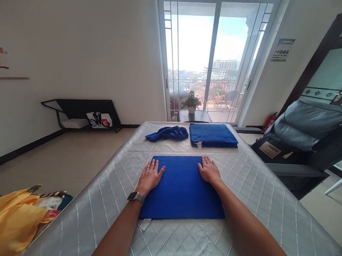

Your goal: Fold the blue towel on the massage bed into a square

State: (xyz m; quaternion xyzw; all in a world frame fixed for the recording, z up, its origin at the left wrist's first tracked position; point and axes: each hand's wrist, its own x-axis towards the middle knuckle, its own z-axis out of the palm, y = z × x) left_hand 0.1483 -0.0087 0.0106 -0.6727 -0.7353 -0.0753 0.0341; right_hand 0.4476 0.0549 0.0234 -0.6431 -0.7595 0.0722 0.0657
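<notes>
A blue cloth [182,191], folded into a flat rectangle, lies on the silver quilted table cover [180,243]. A small white tag [145,224] sticks out at its near left corner. My left hand [150,177], with a watch on the wrist, rests flat on the cloth's far left edge, fingers stretched out. On the far right corner my right hand [210,169] lies flat with its fingers extended. Beyond them are a crumpled blue cloth [168,133] and, to its right, a neat stack of folded blue cloths [213,135] with a white tag.
A dark grey armchair [308,129] stands close on the right. Yellow fabric [9,218] is heaped at the lower left. Past the table's far end, a potted plant [192,102] sits on a chair before the sliding glass door. A black rack [84,112] is by the left wall.
</notes>
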